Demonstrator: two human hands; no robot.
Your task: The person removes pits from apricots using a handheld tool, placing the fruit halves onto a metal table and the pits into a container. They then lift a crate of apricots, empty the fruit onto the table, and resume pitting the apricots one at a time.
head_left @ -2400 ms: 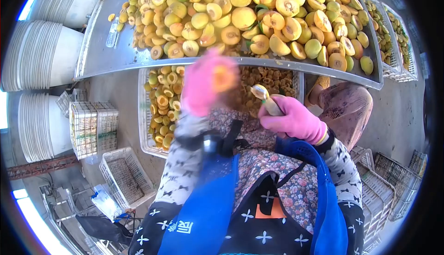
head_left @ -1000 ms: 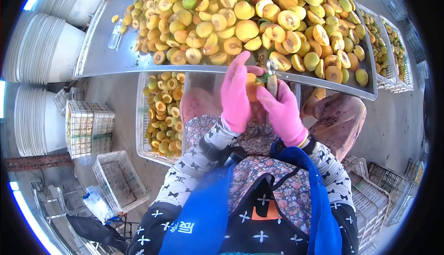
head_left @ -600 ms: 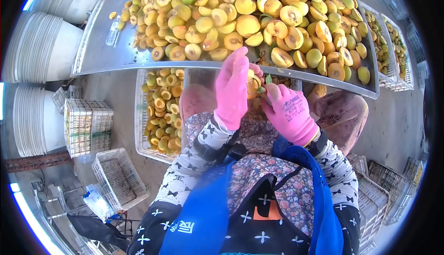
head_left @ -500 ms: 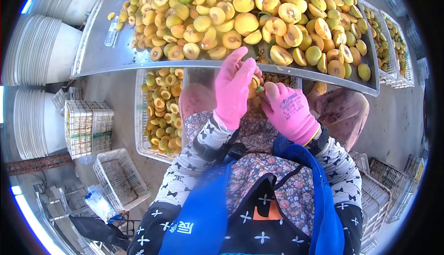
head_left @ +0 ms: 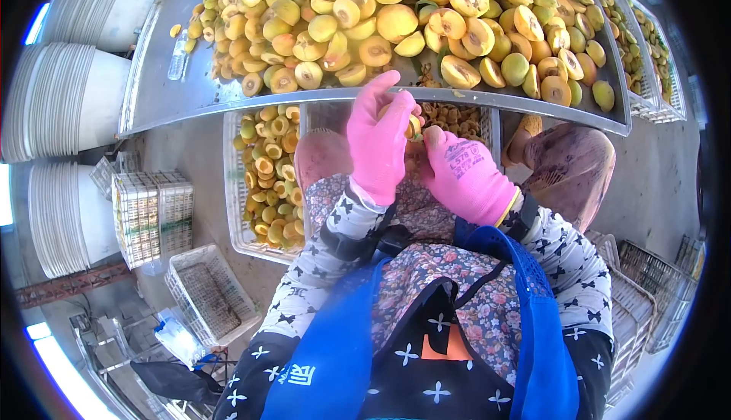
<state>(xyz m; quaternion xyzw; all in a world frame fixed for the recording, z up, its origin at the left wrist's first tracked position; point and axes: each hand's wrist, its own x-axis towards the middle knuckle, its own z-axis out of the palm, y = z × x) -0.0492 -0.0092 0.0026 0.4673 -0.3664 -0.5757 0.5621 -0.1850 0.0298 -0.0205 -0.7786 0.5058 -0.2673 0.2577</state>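
Note:
My left hand (head_left: 381,142), in a pink glove, is closed around a yellow peach half (head_left: 413,127) just below the tray's front edge. My right hand (head_left: 466,180), gloved in pink too, is curled shut close beside the fruit. What its fingers grip is mostly hidden; a small green bit shows by the peach half. Beyond both hands, a metal tray (head_left: 289,99) carries a heap of halved yellow peaches (head_left: 373,51), many with the stone side facing up. Under the tray, brownish bits (head_left: 451,115) lie behind my hands.
A white crate (head_left: 233,191) of hollowed peach halves stands at the left of my legs. Stacked white basins (head_left: 68,100) line the far left. Another crate (head_left: 213,294) sits on the floor. Fruit-filled crates (head_left: 659,111) stand at the right. A plastic bottle (head_left: 179,56) lies on the tray.
My right hand has turned slightly and dropped a little, its fingers more curled. The left hand keeps the peach half, now more covered by the fingers. The view has shifted slightly.

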